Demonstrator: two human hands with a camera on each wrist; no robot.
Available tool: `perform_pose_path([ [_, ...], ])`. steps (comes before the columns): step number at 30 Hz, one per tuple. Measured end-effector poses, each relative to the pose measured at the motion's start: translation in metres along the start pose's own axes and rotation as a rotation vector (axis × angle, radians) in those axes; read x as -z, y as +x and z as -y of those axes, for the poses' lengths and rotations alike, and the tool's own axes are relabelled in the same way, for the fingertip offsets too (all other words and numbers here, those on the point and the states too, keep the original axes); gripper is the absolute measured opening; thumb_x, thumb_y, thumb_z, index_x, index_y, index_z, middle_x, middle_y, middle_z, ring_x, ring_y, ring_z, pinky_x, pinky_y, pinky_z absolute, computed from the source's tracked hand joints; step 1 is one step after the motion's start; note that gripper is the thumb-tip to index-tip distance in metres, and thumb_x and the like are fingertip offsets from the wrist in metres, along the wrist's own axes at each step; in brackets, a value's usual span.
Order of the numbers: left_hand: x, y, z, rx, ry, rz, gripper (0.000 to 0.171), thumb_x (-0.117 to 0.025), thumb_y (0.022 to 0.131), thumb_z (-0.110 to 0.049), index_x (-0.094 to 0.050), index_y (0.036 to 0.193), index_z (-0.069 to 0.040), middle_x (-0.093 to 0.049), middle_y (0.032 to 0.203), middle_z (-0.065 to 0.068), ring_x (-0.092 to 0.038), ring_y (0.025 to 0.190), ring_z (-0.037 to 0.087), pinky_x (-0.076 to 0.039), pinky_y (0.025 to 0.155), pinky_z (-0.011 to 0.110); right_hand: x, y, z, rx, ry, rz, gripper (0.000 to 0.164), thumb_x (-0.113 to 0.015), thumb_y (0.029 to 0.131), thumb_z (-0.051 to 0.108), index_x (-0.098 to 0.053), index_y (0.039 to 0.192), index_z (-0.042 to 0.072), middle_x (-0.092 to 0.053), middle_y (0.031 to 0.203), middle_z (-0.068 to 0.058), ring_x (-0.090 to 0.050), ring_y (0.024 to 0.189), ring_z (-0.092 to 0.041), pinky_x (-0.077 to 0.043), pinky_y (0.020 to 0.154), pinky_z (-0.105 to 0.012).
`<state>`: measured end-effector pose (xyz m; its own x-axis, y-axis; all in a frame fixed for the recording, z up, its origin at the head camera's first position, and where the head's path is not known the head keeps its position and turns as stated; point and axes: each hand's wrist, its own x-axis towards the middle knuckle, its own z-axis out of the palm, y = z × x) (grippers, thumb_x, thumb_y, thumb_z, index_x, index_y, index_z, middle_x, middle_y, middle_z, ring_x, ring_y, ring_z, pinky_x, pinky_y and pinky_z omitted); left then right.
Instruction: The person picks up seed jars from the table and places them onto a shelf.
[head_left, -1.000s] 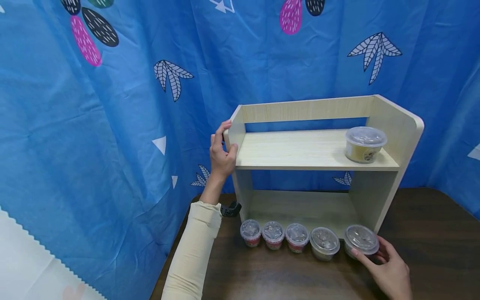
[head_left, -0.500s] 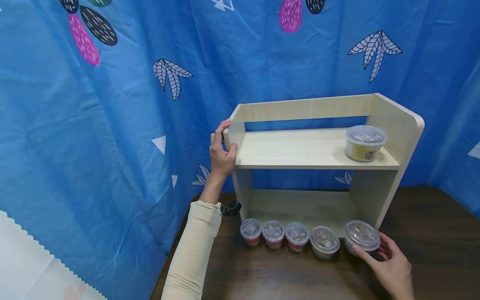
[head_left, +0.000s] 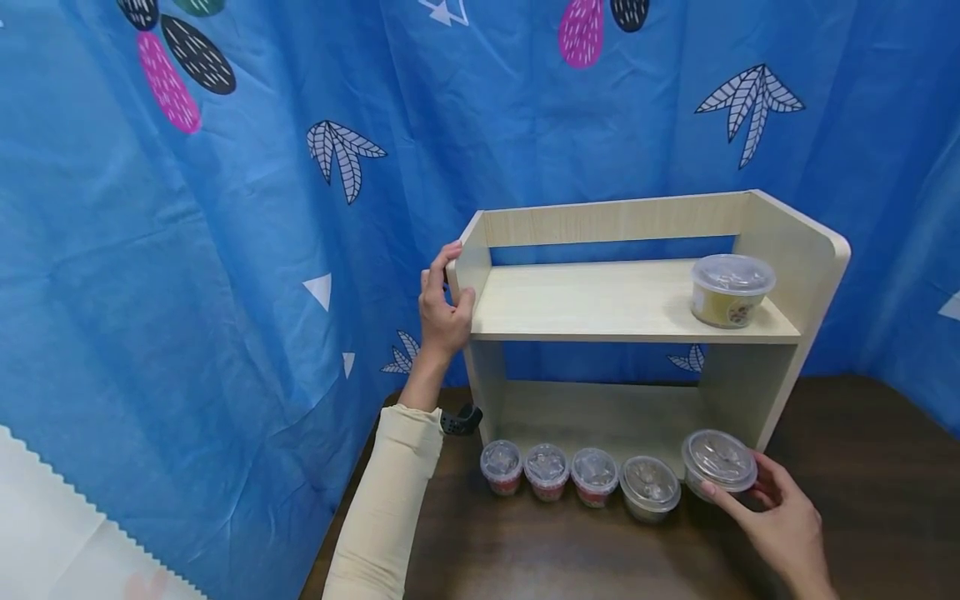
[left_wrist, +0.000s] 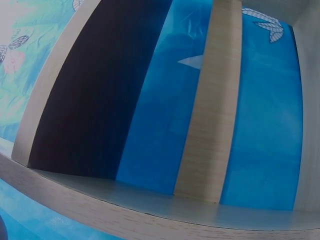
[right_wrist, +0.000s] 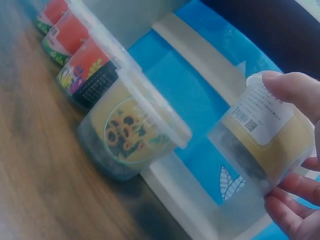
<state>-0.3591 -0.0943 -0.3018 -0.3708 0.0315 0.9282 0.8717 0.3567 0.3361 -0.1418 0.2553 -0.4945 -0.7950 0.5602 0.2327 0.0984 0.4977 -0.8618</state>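
Observation:
My left hand (head_left: 444, 312) grips the front edge of the left side panel of a pale wooden two-tier shelf (head_left: 585, 296); in the left wrist view the shelf boards (left_wrist: 210, 100) show but the hand does not. With thumb and fingers, my right hand (head_left: 783, 525) holds a clear-lidded plastic tub (head_left: 720, 460) in front of the lower tier's right end. In the right wrist view this tub (right_wrist: 265, 132), with a yellow band and white label, hangs raised off the table. Just left of it stands a similar tub (head_left: 649, 487) with a sunflower picture.
Three smaller red-labelled cups (head_left: 547, 468) line up along the shelf's front on the dark wooden table (head_left: 525, 558). On the upper tier, at the right, sits a larger yellow-labelled tub (head_left: 731, 292). A blue patterned curtain (head_left: 225, 292) hangs behind and to the left.
My right hand has lifted the tub slightly and moved it toward the shelf's lower tier. The left hand has stayed on the side panel.

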Motion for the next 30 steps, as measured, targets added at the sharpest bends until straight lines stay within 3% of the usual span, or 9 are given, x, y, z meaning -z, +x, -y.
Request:
perform_pose_path([
  [5,0.005,-0.005,0.001,0.01,0.016,0.007,0.051,-0.054,0.084,0.0,-0.049,0.134,-0.005,-0.052,0.143,0.011,-0.048,0.112,0.033,-0.046,0.087,0.05,-0.002,-0.001,0.006,-0.053,-0.015,0.037,0.09,-0.089,0.071,0.033,-0.047,0.141,-0.005,-0.057,0.123,-0.03,-0.035,0.078,0.022,-0.035,0.064,0.0],
  [9,0.004,-0.005,0.0,0.004,0.002,0.004,0.051,-0.054,0.083,0.002,-0.05,0.134,-0.005,-0.052,0.143,0.01,-0.048,0.112,0.033,-0.045,0.087,0.051,0.002,0.003,0.01,-0.071,-0.047,0.065,0.093,-0.088,0.072,0.038,-0.045,0.141,-0.006,-0.056,0.124,-0.032,-0.042,0.079,0.015,-0.035,0.062,0.0],
  [12,0.001,-0.002,-0.001,0.001,-0.006,0.016,0.052,-0.054,0.084,0.002,-0.05,0.134,-0.005,-0.052,0.144,0.01,-0.047,0.113,0.032,-0.045,0.088,0.049,0.006,0.007,0.013,-0.065,-0.077,0.067,0.093,-0.085,0.074,0.041,-0.043,0.141,-0.008,-0.055,0.124,-0.034,-0.058,0.087,-0.008,-0.034,0.059,-0.001],
  [16,-0.001,-0.001,-0.001,-0.003,0.008,0.015,0.052,-0.054,0.083,0.001,-0.049,0.134,-0.005,-0.051,0.144,0.01,-0.048,0.113,0.032,-0.045,0.086,0.048,0.008,0.01,0.018,-0.058,-0.099,0.074,0.094,-0.084,0.075,0.044,-0.042,0.142,-0.008,-0.054,0.125,-0.034,-0.056,0.101,-0.038,-0.033,0.058,-0.002],
  [25,-0.004,-0.002,-0.002,-0.003,0.016,0.034,0.051,-0.054,0.083,-0.001,-0.049,0.134,-0.003,-0.051,0.144,0.012,-0.048,0.113,0.032,-0.045,0.089,0.046,0.012,0.007,0.031,-0.091,-0.078,0.091,0.092,-0.082,0.078,0.041,-0.04,0.144,-0.008,-0.05,0.131,-0.034,-0.052,0.111,-0.047,-0.033,0.055,-0.002],
  [26,-0.003,-0.002,-0.002,-0.008,0.018,0.029,0.051,-0.054,0.083,-0.001,-0.049,0.134,-0.003,-0.051,0.144,0.012,-0.048,0.113,0.032,-0.045,0.089,0.046,0.013,0.007,0.032,-0.08,-0.076,0.089,0.091,-0.082,0.078,0.041,-0.04,0.144,-0.008,-0.05,0.131,-0.034,-0.053,0.11,-0.047,-0.033,0.056,-0.001],
  [28,-0.002,-0.001,-0.001,-0.018,0.02,0.016,0.051,-0.054,0.083,-0.001,-0.049,0.133,-0.003,-0.052,0.143,0.012,-0.048,0.113,0.032,-0.045,0.089,0.045,0.013,0.007,0.034,-0.044,-0.065,0.082,0.09,-0.084,0.077,0.039,-0.043,0.142,-0.007,-0.052,0.128,-0.034,-0.061,0.101,-0.025,-0.033,0.057,-0.001],
  [30,0.001,0.001,0.0,-0.029,0.017,0.004,0.052,-0.054,0.082,0.0,-0.05,0.133,-0.003,-0.052,0.143,0.012,-0.048,0.114,0.033,-0.043,0.089,0.046,0.012,0.007,0.037,0.004,-0.049,0.073,0.087,-0.085,0.076,0.036,-0.045,0.14,-0.007,-0.054,0.125,-0.033,-0.058,0.088,-0.001,-0.033,0.059,0.0],
])
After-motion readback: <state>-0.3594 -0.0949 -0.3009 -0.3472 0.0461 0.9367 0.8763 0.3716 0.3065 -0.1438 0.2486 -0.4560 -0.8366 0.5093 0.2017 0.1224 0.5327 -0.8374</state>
